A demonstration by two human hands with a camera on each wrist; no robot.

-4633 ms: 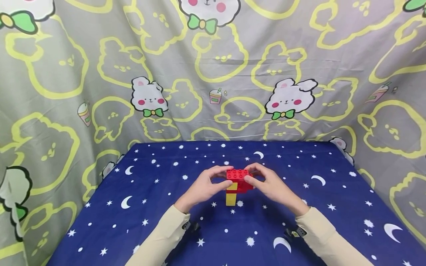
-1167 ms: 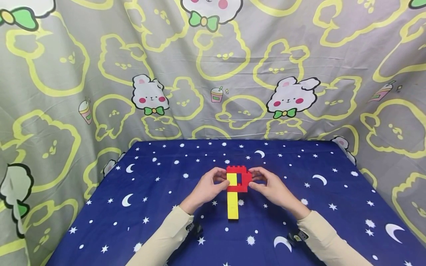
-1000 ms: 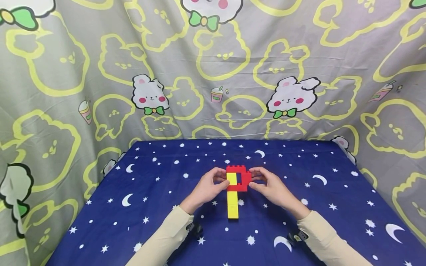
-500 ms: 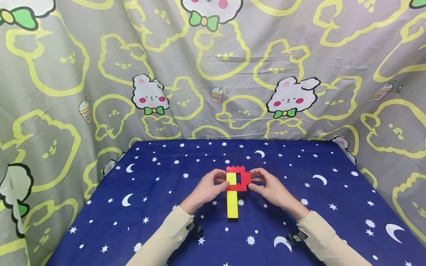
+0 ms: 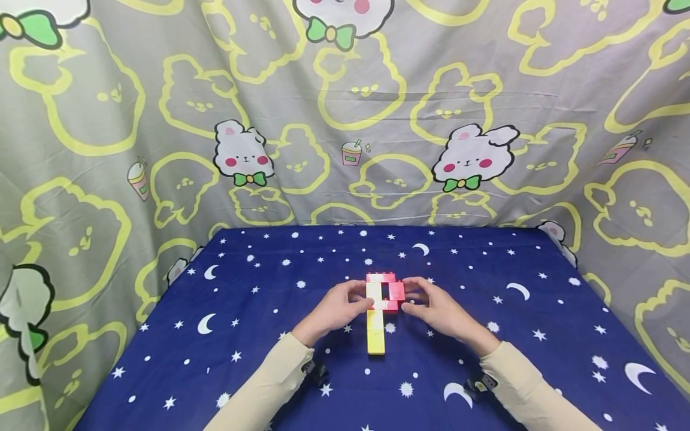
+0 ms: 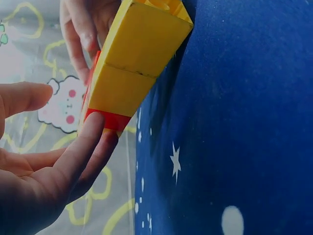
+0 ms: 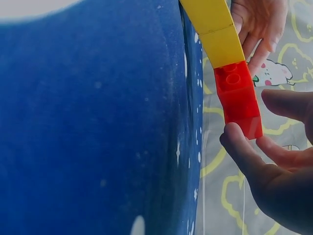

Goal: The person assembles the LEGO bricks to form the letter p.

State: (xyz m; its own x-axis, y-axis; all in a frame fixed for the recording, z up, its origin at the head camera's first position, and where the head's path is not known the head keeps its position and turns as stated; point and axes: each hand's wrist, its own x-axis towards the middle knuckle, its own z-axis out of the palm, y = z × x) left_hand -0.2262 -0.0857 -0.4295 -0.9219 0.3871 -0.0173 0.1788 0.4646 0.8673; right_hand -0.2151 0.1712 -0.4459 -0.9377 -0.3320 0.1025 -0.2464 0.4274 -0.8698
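Observation:
A P-shaped model of building bricks [image 5: 375, 329] stands between the hands, its straight stem yellow and its loop mostly red, with a small gap in the loop. It leans back, the stem's end toward the person. The left hand [image 5: 335, 307] grips the stem side beside the loop; in the left wrist view a fingertip presses the red brick [image 6: 111, 120] and another digit is apart. At the loop's right side, the right hand [image 5: 444, 308] holds the red end brick [image 7: 244, 105] by its fingertips, with one raised digit apart from it.
A dark blue cloth with white stars and moons covers the table [image 5: 242, 299]. Behind it hangs a grey curtain [image 5: 334, 197] printed with yellow outlines and white bunnies. Each sleeve has a black wrist device at the cuff.
Since the earliest frame the model has tilted from showing its studded top to showing its P-shaped face. In the last half second the loop has tipped lower and catches light, both hands following it.

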